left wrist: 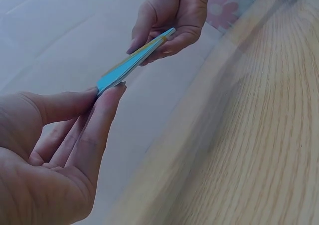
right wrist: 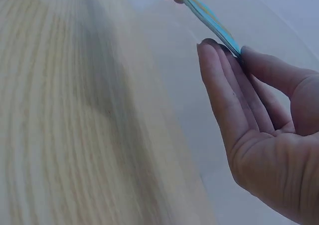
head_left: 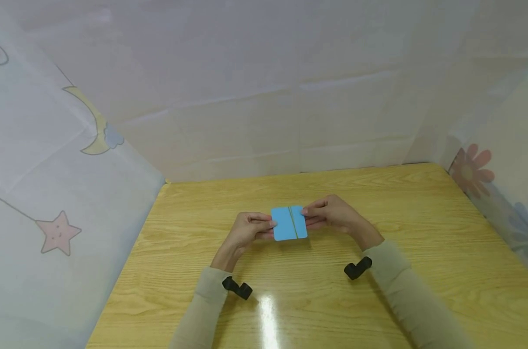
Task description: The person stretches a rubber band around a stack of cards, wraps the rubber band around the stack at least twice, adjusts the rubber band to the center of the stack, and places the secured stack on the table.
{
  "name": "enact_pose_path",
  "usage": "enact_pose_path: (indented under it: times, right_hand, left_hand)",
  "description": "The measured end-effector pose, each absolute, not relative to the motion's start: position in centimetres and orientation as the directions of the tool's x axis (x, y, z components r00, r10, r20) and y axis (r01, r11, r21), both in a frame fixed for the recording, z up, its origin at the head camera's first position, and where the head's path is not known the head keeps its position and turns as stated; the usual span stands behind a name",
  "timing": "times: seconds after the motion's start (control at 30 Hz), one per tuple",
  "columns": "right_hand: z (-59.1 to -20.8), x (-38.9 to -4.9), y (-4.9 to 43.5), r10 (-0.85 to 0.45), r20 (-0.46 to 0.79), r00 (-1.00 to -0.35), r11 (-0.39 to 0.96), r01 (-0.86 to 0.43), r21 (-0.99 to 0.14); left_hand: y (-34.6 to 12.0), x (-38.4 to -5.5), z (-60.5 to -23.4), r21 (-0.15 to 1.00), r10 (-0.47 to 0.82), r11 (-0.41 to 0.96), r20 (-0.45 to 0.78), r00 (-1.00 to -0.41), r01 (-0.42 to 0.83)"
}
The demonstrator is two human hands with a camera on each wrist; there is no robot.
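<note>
A thin stack of light blue square cards point(head_left: 283, 225) with rounded corners is held up over the table. Around it runs a yellow rubber band point(head_left: 294, 223), right of its middle and slightly slanted. My left hand point(head_left: 245, 229) pinches the left edge, thumb on top and fingers beneath. At the opposite edge my right hand point(head_left: 333, 213) pinches the stack the same way. Seen edge-on in the left wrist view, the cards point(left wrist: 132, 65) show several thin layers. The right wrist view also has the stack point(right wrist: 212, 24) edge-on, between thumb and fingertips.
The wood-grain table point(head_left: 172, 271) spans the lower view, with a bright glare near its front. Pale cloth walls point(head_left: 246, 97) rise behind and at both sides, printed with a moon point(head_left: 99, 128), a star point(head_left: 61, 233) and flowers. A black device point(head_left: 237, 288) is on each wrist.
</note>
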State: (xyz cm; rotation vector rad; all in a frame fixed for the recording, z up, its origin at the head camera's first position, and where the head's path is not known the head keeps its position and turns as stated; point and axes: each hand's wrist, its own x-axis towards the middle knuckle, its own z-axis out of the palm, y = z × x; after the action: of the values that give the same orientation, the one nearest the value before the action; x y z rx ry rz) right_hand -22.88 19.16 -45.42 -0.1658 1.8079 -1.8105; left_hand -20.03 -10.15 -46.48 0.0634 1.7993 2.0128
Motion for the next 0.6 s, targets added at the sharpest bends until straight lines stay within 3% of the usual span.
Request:
enact_pose_path:
  times: [0.3, 0.6]
  right_hand:
    - [-45.8, -22.0, 18.6, -0.432, -0.290, -0.854, -0.039, 0.338, -0.940]
    - [-45.9, -21.6, 18.6, -0.403, -0.264, -0.876, -0.042, 0.305, -0.951]
  left_hand:
    - [-10.3, -19.9, -46.3, 0.960, 0.332, -0.031, -0.254, -0.908, -0.279]
    - [-10.1, -19.8, -46.4, 0.958, 0.339, -0.028, -0.261, -0.904, -0.287]
